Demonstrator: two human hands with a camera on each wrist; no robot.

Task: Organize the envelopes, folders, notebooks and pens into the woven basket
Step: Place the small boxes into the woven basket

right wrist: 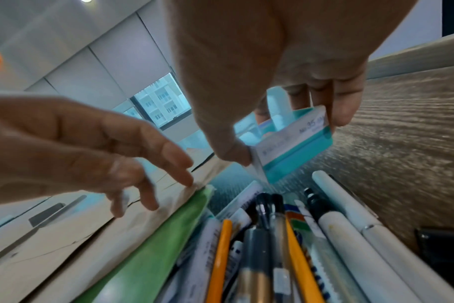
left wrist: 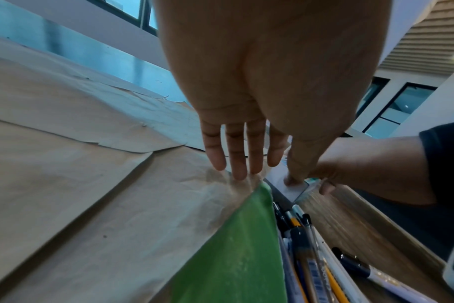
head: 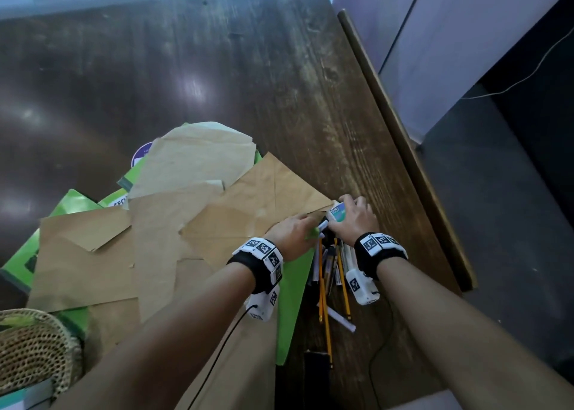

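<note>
Envelopes, brown, spread flat just left of the left hand, on top of green folders. Pens piled under and between both wrists, beside the folder edge. Basket well apart, down at the left, near the left elbow, cut off by the frame.

All on a dark wooden table, shiny far from the hands, scratched near the right hand. Raised wooden rim just right of the right hand, dark floor past it. Windows and white walls seen from the wrists.

Lots of bare table ahead of both hands. Little room to the right, with the rim close.

Left hand flat, fingers straight, tips touching an envelope, holding nothing. Right hand pinching a small white and teal box between thumb and fingers, lifted over the pens.

Box words too blurry to read. Folder labels mostly hidden under envelopes. Notebooks hard to pick out.
</note>
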